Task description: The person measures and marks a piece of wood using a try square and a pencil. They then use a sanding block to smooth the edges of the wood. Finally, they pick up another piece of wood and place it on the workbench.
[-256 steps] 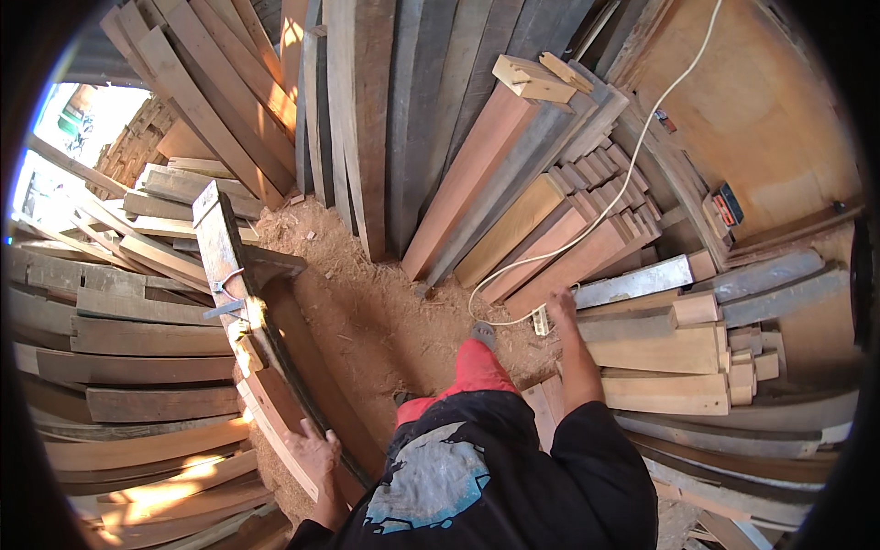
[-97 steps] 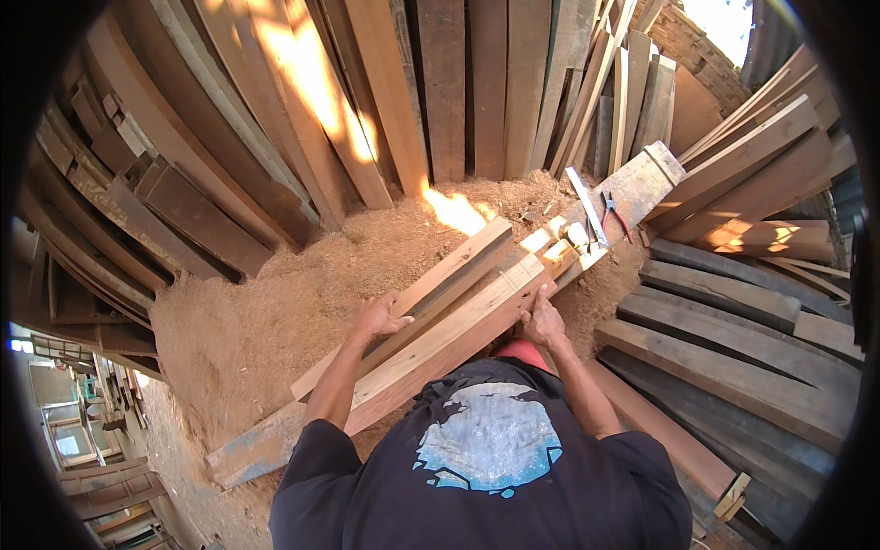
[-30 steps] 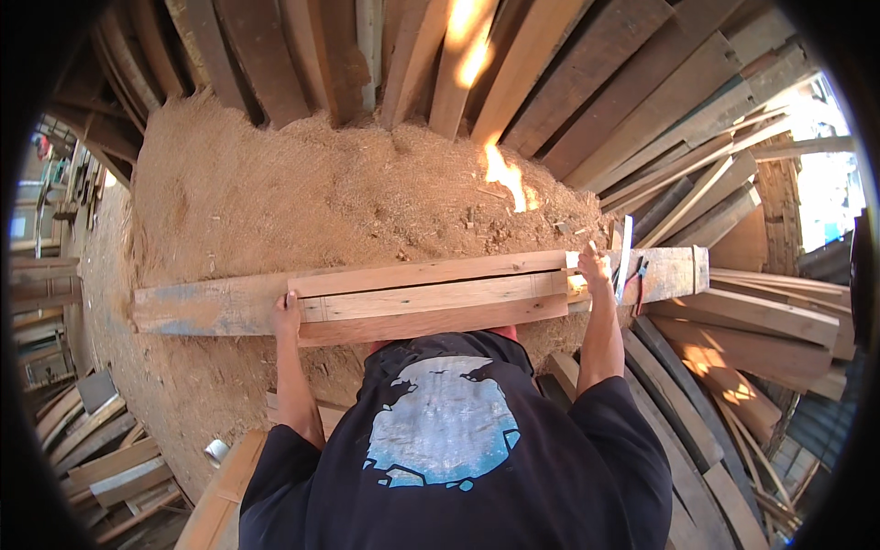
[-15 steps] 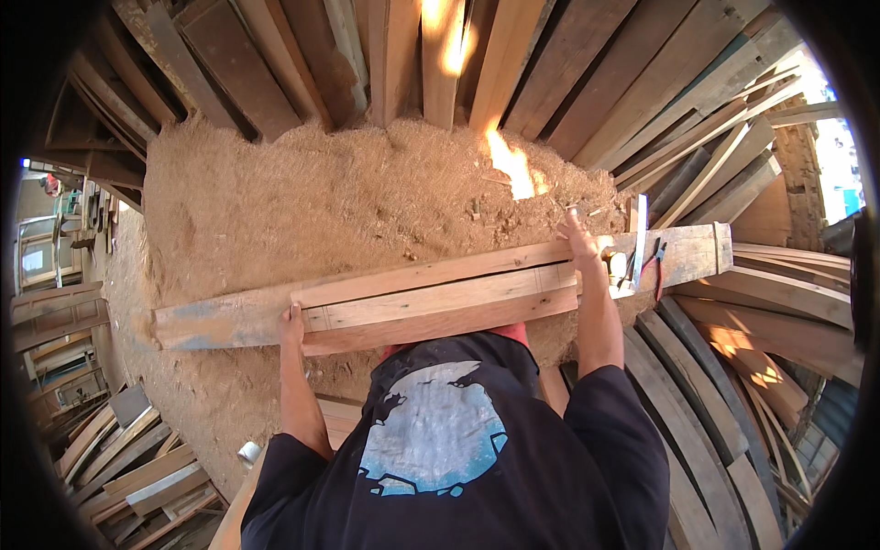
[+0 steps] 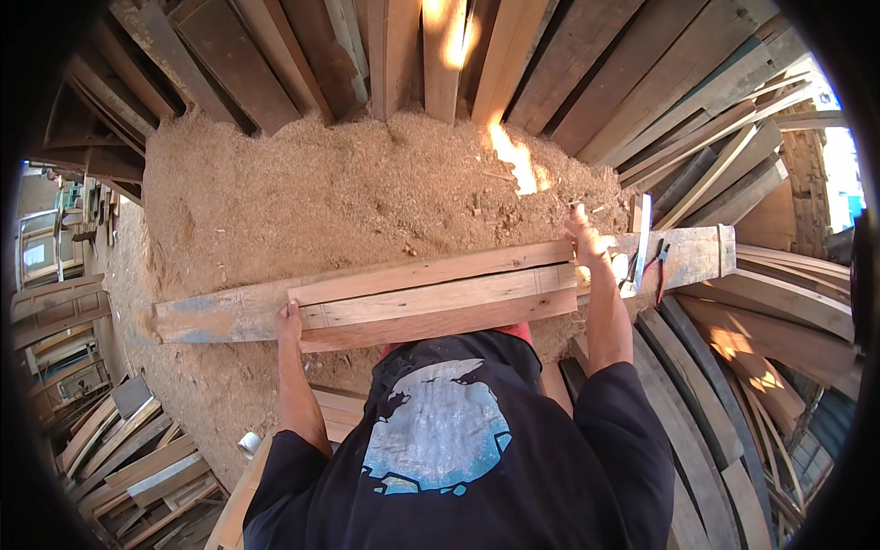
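Pale, squared wooden boards lie side by side across a long, weathered plank [image 5: 215, 316], with a dark narrow gap between the far board [image 5: 431, 271] and the near board [image 5: 440, 301]. Pencil-like lines cross the near board close to both ends. My left hand [image 5: 289, 323] closes on the boards' left end, thumb uppermost. At the opposite end, my right hand [image 5: 588, 240] touches the far board's corner with its fingers stretched out. Just right of it, red-handled pliers [image 5: 660, 266] and a light metal strip [image 5: 641, 240] rest on the plank.
Sawdust [image 5: 348, 202] covers the ground beyond the plank. Upright timber [image 5: 440, 64] lines the far side. More boards are stacked at right [image 5: 697, 403] and lower left [image 5: 147, 458]. A white cylindrical object [image 5: 248, 445] sits by my left sleeve.
My right hand's fingers have drawn closer together at the boards' right end. My left hand keeps its place, and the boards look nearly unmoved.
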{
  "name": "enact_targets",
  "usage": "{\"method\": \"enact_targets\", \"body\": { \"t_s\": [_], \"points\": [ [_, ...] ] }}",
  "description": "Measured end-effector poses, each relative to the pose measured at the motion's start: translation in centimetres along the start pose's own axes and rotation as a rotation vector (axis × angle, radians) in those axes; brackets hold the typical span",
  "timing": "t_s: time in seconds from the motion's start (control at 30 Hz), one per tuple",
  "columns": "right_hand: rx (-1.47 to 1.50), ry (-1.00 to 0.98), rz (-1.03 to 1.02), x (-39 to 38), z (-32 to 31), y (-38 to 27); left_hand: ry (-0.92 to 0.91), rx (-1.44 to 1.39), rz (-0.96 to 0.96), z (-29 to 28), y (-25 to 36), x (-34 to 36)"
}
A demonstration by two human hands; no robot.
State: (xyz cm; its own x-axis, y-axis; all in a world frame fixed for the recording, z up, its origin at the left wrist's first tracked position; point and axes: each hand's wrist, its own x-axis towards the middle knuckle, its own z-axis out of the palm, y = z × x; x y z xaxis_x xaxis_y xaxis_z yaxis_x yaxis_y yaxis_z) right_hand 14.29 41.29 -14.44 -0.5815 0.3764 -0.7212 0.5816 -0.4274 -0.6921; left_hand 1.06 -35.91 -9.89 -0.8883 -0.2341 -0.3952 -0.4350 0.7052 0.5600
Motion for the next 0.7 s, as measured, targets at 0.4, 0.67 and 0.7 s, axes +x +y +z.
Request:
{"method": "enact_targets", "body": {
  "t_s": [0.4, 0.67, 0.7],
  "points": [
    [-0.033, 0.025, -0.08, 0.5, 0.9, 0.8, 0.028, -0.115, -0.314, -0.3, 6.6, -2.4],
    [-0.165, 0.018, 0.044, -1.5, 0.0, 0.5, -0.059, -0.881, -0.32, 0.0, 1.1, -1.7],
    [-0.21, 0.003, -0.015, -1.0, -0.1, 1.7, -0.059, -0.879, -0.32, 0.0, 0.7, -1.5]
  ]
}}
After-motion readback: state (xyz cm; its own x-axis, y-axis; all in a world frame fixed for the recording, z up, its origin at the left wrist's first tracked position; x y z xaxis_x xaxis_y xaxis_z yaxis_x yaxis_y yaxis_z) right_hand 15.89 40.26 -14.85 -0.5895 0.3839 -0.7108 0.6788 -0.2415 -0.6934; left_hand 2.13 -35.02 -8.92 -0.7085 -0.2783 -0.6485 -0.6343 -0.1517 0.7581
